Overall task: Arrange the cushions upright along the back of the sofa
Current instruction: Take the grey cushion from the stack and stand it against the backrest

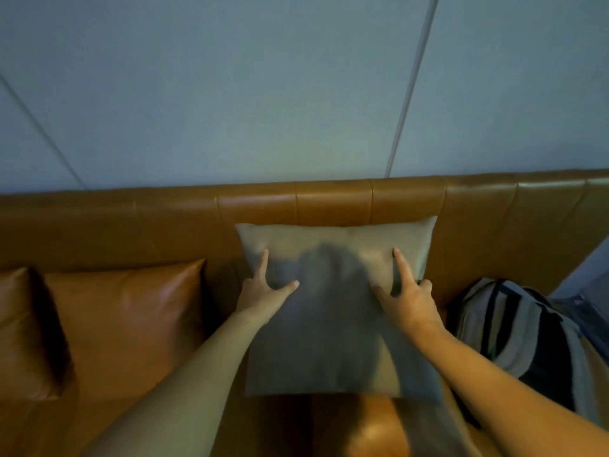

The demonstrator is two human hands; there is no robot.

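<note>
A grey-beige square cushion [333,324] leans upright against the back of the brown leather sofa [333,199], near its middle. My left hand [265,288] presses flat on the cushion's left side, fingers spread. On the cushion's right side my right hand [407,295] also presses, index finger stretched upward. Neither hand grips anything. A brown leather cushion [128,324] stands against the back to the left, and part of another brown cushion [23,328] shows at the far left edge.
A grey and dark striped backpack [527,334] lies on the seat right of the grey cushion. A pale blue-grey wall [263,94] rises behind the sofa back. My head's shadow falls across the cushion's face.
</note>
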